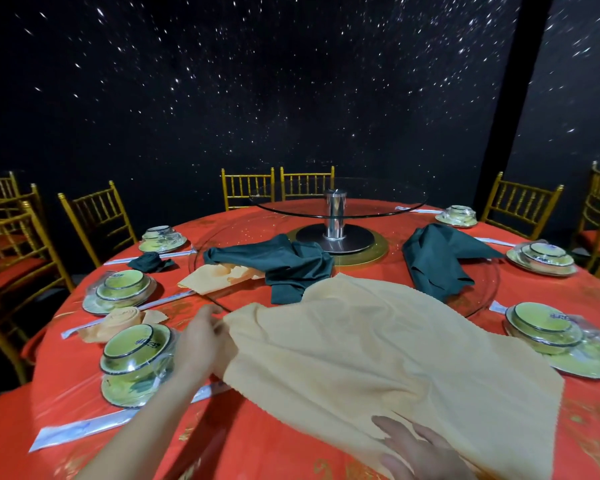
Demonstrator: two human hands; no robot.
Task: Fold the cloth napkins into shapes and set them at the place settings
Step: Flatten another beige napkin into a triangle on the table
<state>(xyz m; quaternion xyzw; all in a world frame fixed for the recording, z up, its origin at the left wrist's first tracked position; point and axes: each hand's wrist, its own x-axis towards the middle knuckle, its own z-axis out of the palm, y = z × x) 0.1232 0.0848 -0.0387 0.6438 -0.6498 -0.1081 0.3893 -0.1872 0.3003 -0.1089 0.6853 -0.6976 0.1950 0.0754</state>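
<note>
A large peach cloth napkin (378,344) lies spread and partly lifted over the red table (274,441) in front of me. My left hand (201,344) pinches its left corner, raised off the table. My right hand (420,448) rests at the napkin's near edge with fingers spread, pressing on the cloth. A rolled peach napkin (118,322) lies beside the left place setting. A small folded dark green napkin (149,262) sits further left. Two loose dark green napkins (284,265) (440,261) and another peach napkin (215,276) lie near the centre.
Wrapped green bowl-and-plate sets (136,362) (555,341) ring the table with wrapped chopsticks (84,427). A glass turntable (336,202) on a metal post stands at the centre. Gold chairs (97,220) surround the table.
</note>
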